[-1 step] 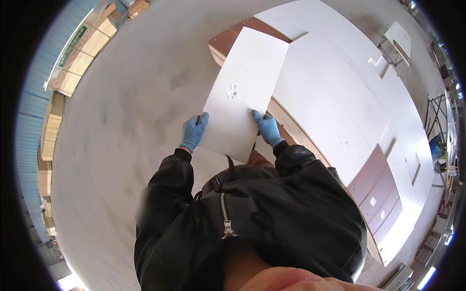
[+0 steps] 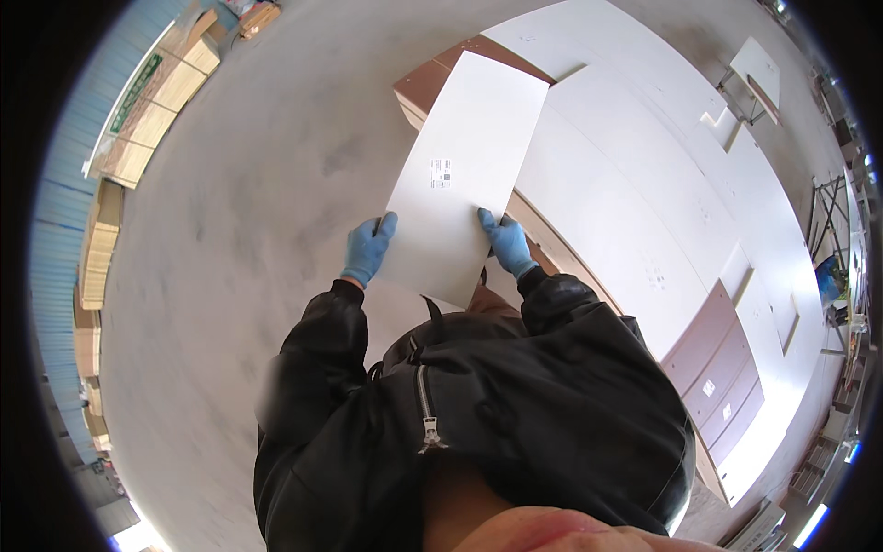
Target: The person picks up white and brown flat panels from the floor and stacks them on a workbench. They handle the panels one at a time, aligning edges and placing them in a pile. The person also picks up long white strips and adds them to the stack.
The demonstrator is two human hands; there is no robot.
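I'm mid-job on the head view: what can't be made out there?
- Head view: the underside of the held white panel, facing away from the camera.
- Head view: the undersides of the left grip and right grip, hidden by the held white panel.
- Head view: print on the label, too small.
- Head view: part of the far brown panel, covered by the held white panel.

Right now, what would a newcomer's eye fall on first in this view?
First, the long white panel at the middle of the picture, gripped at its long edges by the blue-gloved left hand and right hand. Next, the broad spread of white boards filling much of the right side, with brown panels near its lower end. Then the pale yellowish stacks along the blue wall at far left.
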